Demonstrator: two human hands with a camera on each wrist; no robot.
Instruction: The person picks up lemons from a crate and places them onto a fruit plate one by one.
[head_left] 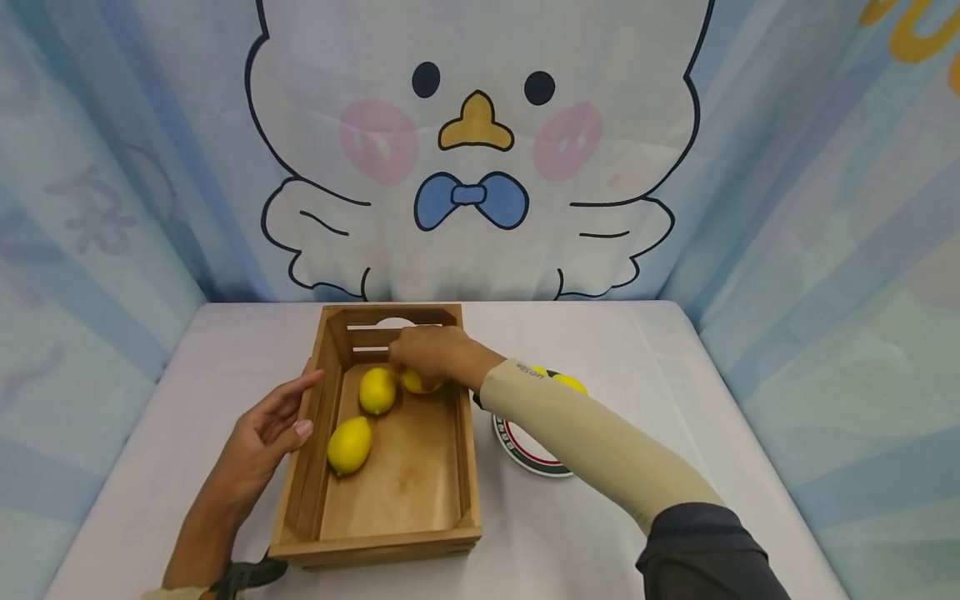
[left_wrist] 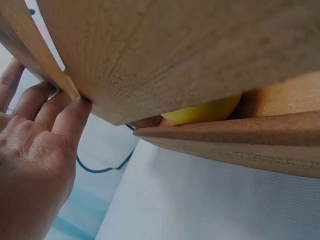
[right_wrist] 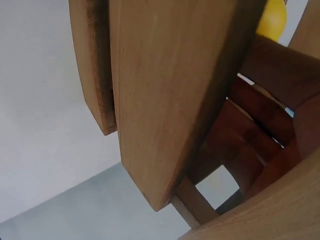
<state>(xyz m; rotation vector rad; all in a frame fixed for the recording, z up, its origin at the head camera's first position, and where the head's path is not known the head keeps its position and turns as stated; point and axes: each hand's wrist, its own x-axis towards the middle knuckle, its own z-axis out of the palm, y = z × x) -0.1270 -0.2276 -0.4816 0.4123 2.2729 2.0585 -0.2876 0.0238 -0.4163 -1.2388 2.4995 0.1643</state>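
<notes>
A wooden crate (head_left: 405, 508) stands on the white table, with two yellow lemons, a farther lemon (head_left: 377, 391) and a nearer lemon (head_left: 349, 446), on its floor along the left. My left hand (head_left: 262, 442) is at the crate's left side; its fairly straight fingertips touch the outer slats in the left wrist view. My right hand (head_left: 431, 352) reaches over the right wall into the far right part of the crate. Its fingers bend down round another lemon (head_left: 420, 382), partly hidden beneath them. In the dim right wrist view the fingers lie in shadow.
Right of the crate sits a round plate (head_left: 513, 450) with a patterned rim, partly covered by my right forearm. More lemons (head_left: 570, 383) show behind that forearm. A curtain with a cartoon face (head_left: 480, 242) hangs behind the table, and pale blue curtains flank both sides.
</notes>
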